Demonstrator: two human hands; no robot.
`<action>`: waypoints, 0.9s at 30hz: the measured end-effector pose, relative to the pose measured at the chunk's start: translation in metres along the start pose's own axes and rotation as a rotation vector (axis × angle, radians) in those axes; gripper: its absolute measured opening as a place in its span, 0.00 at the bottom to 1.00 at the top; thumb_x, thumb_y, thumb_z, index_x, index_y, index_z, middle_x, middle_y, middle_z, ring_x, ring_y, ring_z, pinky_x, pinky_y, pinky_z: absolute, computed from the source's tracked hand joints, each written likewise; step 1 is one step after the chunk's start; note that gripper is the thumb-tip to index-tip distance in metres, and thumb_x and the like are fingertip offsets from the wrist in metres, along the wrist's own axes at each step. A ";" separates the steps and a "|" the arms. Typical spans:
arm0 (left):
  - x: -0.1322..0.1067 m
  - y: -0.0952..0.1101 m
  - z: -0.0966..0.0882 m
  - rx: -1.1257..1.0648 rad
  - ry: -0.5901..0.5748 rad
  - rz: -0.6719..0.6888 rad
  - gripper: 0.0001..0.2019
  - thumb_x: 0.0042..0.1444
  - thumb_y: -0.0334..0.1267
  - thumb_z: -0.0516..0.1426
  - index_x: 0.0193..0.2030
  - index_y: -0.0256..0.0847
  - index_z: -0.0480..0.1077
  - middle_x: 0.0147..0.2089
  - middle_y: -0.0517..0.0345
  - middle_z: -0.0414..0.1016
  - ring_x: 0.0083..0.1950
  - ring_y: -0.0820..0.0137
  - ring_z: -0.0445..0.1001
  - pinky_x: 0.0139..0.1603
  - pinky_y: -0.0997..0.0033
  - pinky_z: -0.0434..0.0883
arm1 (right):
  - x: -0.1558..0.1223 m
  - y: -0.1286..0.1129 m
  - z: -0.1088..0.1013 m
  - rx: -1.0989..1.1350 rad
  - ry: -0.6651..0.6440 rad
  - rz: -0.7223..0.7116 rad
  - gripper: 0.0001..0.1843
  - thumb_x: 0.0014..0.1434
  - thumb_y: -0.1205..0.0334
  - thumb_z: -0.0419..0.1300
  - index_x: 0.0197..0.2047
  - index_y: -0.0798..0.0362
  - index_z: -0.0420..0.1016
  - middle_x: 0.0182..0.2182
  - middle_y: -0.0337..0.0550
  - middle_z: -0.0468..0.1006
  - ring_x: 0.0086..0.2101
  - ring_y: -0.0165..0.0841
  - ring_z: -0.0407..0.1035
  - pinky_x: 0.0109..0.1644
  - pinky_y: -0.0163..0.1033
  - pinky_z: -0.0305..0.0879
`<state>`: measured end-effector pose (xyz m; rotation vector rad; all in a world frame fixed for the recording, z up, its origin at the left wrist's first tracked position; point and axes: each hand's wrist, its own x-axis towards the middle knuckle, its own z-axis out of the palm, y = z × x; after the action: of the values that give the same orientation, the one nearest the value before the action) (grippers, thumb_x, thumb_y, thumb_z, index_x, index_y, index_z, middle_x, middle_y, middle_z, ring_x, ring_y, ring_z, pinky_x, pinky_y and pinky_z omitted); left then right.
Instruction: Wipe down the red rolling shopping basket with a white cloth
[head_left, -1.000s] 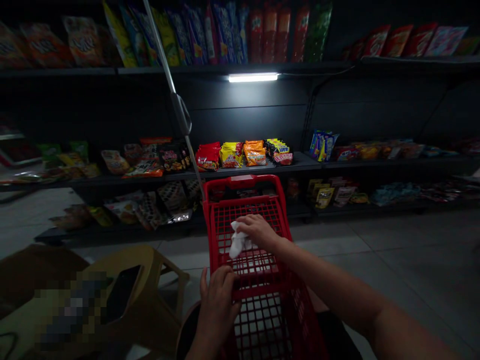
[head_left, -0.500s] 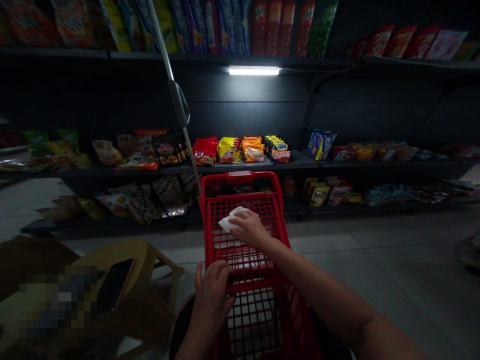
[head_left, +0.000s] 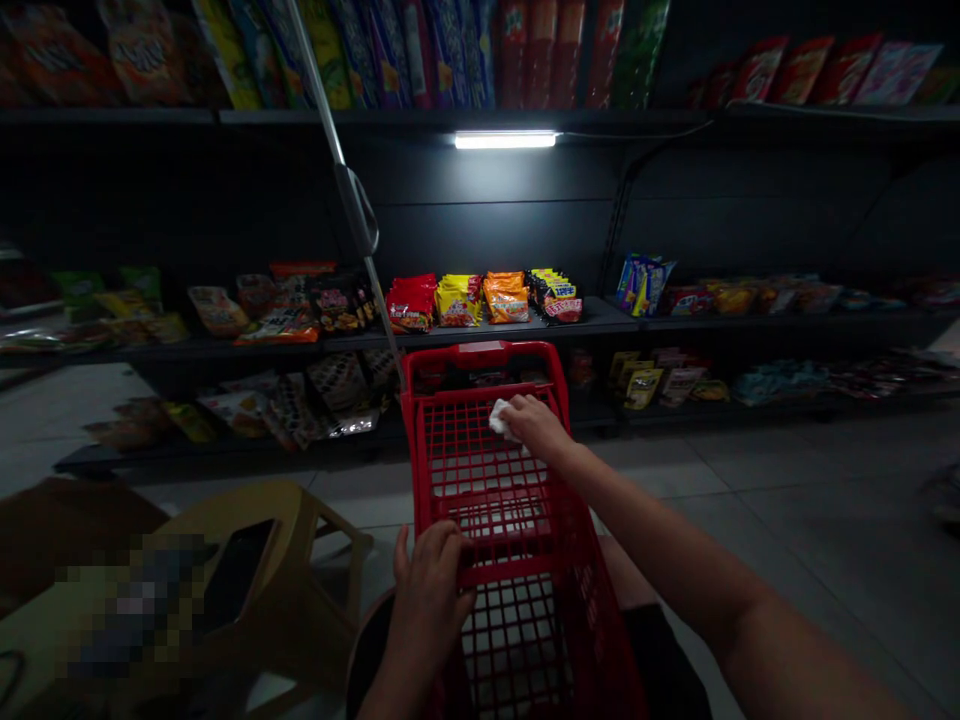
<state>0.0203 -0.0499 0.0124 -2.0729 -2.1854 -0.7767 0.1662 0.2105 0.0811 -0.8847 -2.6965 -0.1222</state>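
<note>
A red plastic shopping basket (head_left: 416,470) with grid walls stands before me, its raised handle (head_left: 491,350) at the far end. My left hand (head_left: 431,590) is closed over the near left rim, fingertips curled inward. My right hand (head_left: 538,428) grips a crumpled white wipe (head_left: 501,420) against the grid at the upper right of the basket; whether it is cloth or paper I cannot tell. My right forearm passes over the basket's right side.
A metal pole (head_left: 330,130) with a dark grip rises along the basket's left side. A yellow stool (head_left: 300,540) with a dark phone (head_left: 238,575) on it stands to the left. Dark shelves (head_left: 600,318) with snack packets run across the back, under a lit lamp (head_left: 505,140).
My right hand has moved the white wipe to the right and slightly farther away across the grid, and the wipe looks more bunched. My left hand stays on the rim.
</note>
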 end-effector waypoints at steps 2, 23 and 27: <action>0.001 0.000 0.002 -0.009 0.010 0.012 0.23 0.42 0.23 0.57 0.46 0.47 0.69 0.53 0.55 0.72 0.59 0.59 0.69 0.70 0.34 0.42 | -0.005 0.023 -0.008 -0.029 0.006 0.133 0.11 0.65 0.66 0.55 0.48 0.54 0.76 0.46 0.51 0.73 0.45 0.37 0.64 0.52 0.39 0.57; -0.005 0.009 -0.009 0.002 0.036 -0.053 0.24 0.41 0.20 0.56 0.46 0.46 0.69 0.55 0.54 0.72 0.61 0.60 0.68 0.71 0.38 0.43 | 0.062 -0.022 0.007 0.015 0.060 0.033 0.13 0.69 0.61 0.51 0.51 0.53 0.75 0.44 0.49 0.73 0.45 0.36 0.66 0.47 0.36 0.61; -0.003 0.007 -0.006 -0.032 0.034 -0.035 0.23 0.42 0.21 0.56 0.45 0.46 0.69 0.54 0.55 0.72 0.61 0.60 0.68 0.71 0.37 0.41 | 0.024 0.013 -0.001 -0.046 0.088 0.248 0.14 0.69 0.61 0.51 0.51 0.51 0.74 0.46 0.49 0.73 0.46 0.36 0.67 0.50 0.38 0.60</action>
<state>0.0258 -0.0553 0.0189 -2.0252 -2.2114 -0.8485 0.1562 0.2345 0.0892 -1.1888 -2.4887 -0.1648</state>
